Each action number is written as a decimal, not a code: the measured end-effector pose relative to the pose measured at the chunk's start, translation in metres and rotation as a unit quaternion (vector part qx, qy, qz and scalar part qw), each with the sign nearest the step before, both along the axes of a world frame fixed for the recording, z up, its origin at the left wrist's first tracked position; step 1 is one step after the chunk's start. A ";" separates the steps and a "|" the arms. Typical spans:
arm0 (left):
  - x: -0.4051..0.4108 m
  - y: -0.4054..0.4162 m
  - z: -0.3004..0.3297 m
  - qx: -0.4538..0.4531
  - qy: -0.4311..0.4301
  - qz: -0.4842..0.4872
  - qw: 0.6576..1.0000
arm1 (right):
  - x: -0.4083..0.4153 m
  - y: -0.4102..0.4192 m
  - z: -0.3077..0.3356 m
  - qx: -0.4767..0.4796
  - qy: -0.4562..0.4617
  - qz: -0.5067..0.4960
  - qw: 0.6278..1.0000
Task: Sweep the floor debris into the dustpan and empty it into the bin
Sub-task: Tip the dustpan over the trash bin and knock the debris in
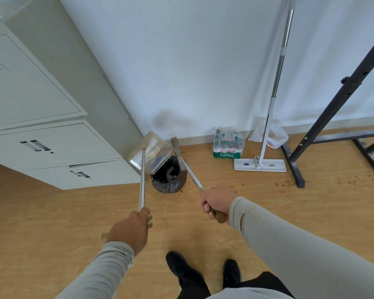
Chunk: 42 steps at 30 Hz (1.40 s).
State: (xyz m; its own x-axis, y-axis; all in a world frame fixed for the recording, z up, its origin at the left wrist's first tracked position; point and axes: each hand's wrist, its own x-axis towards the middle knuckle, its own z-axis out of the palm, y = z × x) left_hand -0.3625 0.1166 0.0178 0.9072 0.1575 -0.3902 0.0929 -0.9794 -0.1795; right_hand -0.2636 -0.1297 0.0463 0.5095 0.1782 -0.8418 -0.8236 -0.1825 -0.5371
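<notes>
Left hand (127, 230) clenched round dustpan (150, 151) handle, pan tipped mouth-down over bin (168, 176); right hand (216, 201) gripping broom (178, 152), bristles perhaps wallward.

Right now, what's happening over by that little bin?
A person is emptying a dustpan. The left hand grips its long handle and holds the pan tipped over the black-lined bin beside the cabinet. The right hand holds the broom, its head up beside the pan. Some crumbs lie on the floor near the mop.
</notes>
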 end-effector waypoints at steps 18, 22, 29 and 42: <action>-0.013 0.009 -0.001 -0.079 -0.052 0.047 0.994 | -0.011 -0.001 0.006 0.009 -0.003 0.001 1.000; -0.012 0.009 0.000 -0.083 -0.067 0.049 0.993 | -0.015 0.002 0.004 0.011 0.011 -0.011 1.000; -0.012 0.012 0.003 -0.076 -0.059 0.058 0.994 | -0.019 0.001 0.008 0.003 0.004 -0.003 1.000; -0.009 0.011 0.011 -0.102 -0.084 0.087 0.987 | -0.011 0.001 0.010 0.024 0.002 -0.011 1.000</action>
State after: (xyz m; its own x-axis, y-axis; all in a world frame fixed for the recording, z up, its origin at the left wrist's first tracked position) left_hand -0.3710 0.1279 0.0291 0.9280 0.2492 -0.2770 0.2736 -0.9604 0.0525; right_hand -0.2749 -0.1283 0.0562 0.5104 0.2063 -0.8348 -0.8294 -0.1382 -0.5413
